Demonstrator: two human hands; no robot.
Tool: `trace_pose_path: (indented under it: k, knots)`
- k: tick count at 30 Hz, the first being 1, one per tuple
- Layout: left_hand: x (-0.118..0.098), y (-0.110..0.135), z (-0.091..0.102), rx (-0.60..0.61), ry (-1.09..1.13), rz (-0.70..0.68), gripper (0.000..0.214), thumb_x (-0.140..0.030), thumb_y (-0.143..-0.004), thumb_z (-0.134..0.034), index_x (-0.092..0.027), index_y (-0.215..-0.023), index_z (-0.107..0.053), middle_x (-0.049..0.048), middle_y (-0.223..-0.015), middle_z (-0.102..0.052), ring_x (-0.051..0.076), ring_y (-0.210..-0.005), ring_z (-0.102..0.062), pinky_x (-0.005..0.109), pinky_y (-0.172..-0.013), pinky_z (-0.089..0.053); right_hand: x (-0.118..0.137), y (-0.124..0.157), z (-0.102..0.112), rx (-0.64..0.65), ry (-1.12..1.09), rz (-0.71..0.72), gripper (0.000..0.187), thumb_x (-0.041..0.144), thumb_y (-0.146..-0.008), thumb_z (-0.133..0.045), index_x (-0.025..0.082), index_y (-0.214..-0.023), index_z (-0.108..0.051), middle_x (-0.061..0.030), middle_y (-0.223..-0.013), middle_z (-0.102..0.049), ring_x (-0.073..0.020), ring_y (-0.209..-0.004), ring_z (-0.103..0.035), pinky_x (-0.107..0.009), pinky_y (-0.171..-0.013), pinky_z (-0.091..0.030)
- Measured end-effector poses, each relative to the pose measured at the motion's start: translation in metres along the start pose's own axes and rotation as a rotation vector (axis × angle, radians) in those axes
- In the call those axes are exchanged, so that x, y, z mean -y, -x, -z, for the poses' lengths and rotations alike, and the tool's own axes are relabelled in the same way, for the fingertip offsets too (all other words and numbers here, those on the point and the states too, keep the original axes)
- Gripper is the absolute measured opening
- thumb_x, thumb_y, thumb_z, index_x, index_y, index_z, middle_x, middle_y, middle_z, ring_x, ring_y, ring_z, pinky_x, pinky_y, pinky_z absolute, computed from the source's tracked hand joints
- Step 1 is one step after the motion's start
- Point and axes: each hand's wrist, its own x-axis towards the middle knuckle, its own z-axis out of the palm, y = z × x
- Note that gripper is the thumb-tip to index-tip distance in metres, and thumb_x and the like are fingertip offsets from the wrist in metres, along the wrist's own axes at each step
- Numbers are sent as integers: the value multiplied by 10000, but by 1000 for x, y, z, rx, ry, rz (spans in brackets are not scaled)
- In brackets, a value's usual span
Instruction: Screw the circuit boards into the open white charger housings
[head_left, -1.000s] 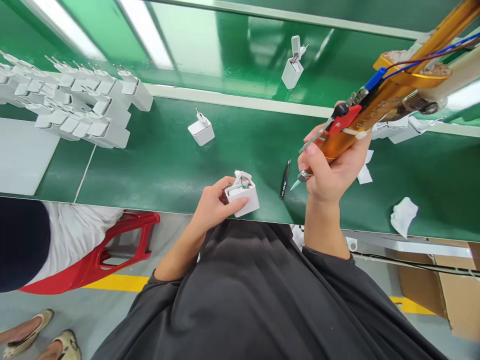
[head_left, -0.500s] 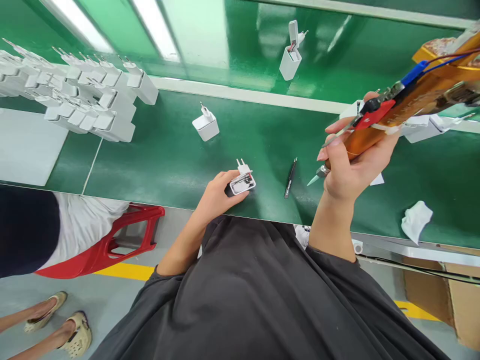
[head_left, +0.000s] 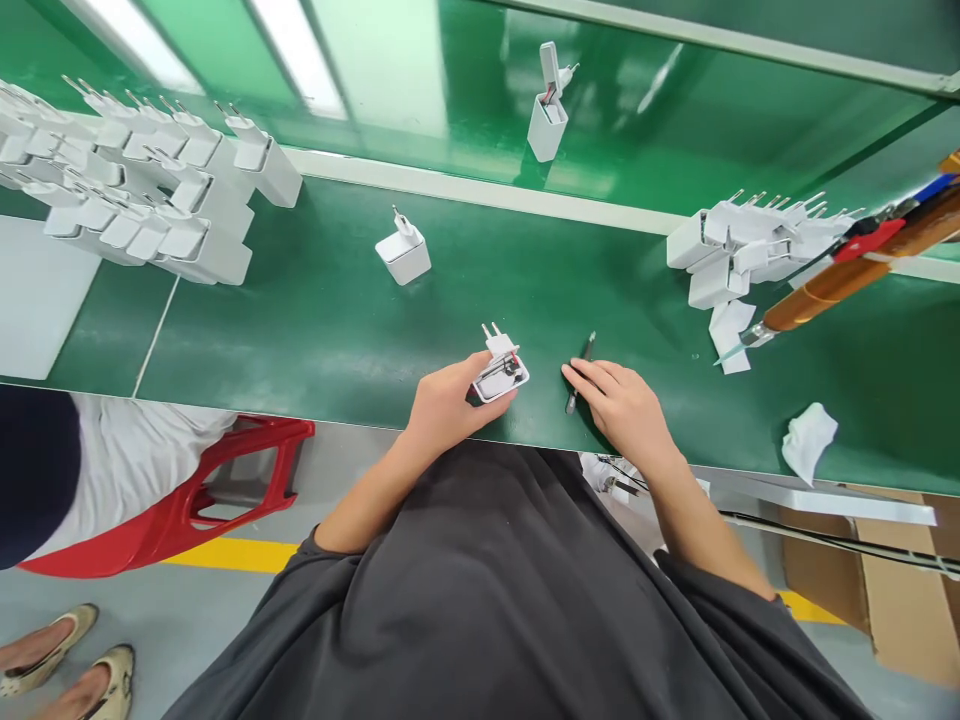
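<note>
My left hand (head_left: 448, 402) is closed around a white plug charger case (head_left: 487, 386) near the table's front edge. Its lid with two pins is tipped up, and dark and red wiring shows inside. To the right, my right hand (head_left: 628, 408) has its fingertips closed on black tweezers (head_left: 574, 398) lying on the table. Farther right, an orange dispensing pen (head_left: 817, 300) with a pale green tip and a red lever slants down in the air, with no hand on it.
One charger (head_left: 405, 258) stands on the green table (head_left: 337, 330). Groups of white chargers stand at left (head_left: 217, 250) and right (head_left: 716, 280). Crumpled white tissue (head_left: 808, 440) lies near the right front edge. An open-lidded charger (head_left: 547, 128) stands behind the ledge. A person sits on a red stool (head_left: 277, 470) at left.
My right hand has let go of the orange dispensing pen and moved down-left onto the tweezers. The pen now hangs farther right. My left hand still holds the charger case.
</note>
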Motion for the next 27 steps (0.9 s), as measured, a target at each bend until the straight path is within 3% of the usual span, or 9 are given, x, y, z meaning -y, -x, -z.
trace_pose_path:
  k: [4, 6, 9, 12, 15, 21, 27]
  knots:
    - [-7, -2, -1, -10, -11, 31, 357, -393, -820, -668, -194, -1115, -634, -14, -803, -732, 85, -533, -562, 199, -582, -433, -6, -1, 15, -59, -34, 98, 301, 40, -881, -551, 132, -1158, -625, -87, -1033, -710, -182, -868, -660, -307, -725, -570]
    - [-10, -2, -3, -36, -34, 41, 363, -392, -820, -664, -194, -1123, -637, -17, -780, -729, 86, -523, -564, 199, -580, -432, 1, -4, 21, -239, -185, 85, 304, 46, -856, -608, 145, -1143, -609, -93, -993, -714, -177, -868, -682, -296, -720, -590]
    - [-16, 0, -5, -76, -61, 26, 352, -403, -830, -654, -172, -1096, -641, -11, -749, -724, 97, -539, -594, 203, -577, -434, 24, -12, 23, -556, -570, 56, 483, 45, -830, -646, 197, -1274, -530, -98, -1081, -715, -193, -1009, -704, -346, -805, -635]
    - [-23, 0, -3, -116, -47, -32, 318, -381, -839, -645, -156, -1064, -641, -7, -745, -721, 99, -555, -616, 199, -571, -437, 47, -25, 20, -718, -799, 138, 588, 32, -818, -643, 207, -1354, -479, -100, -1161, -702, -223, -1117, -684, -413, -845, -650]
    - [-28, -1, 1, -146, -21, -86, 295, -365, -846, -639, -164, -1062, -640, -9, -762, -725, 90, -555, -614, 188, -567, -439, 59, -36, 16, -770, -787, 187, 550, 3, -794, -643, 163, -1304, -516, -121, -1144, -711, -242, -1112, -688, -394, -820, -662]
    - [-30, -1, 3, -148, -25, -101, 296, -358, -843, -648, -172, -1073, -641, -14, -762, -726, 89, -543, -608, 187, -557, -436, 58, -44, 18, -820, -699, 218, 472, -23, -764, -647, 108, -1204, -537, -150, -1073, -722, -267, -1063, -704, -394, -803, -667]
    - [-28, 1, 4, -81, 2, -66, 327, -377, -849, -630, -181, -1111, -631, -9, -767, -723, 101, -572, -630, 196, -582, -453, 59, -43, 18, -792, -713, 241, 330, 28, -786, -642, 135, -1086, -557, -118, -1011, -737, -268, -1063, -704, -429, -815, -661]
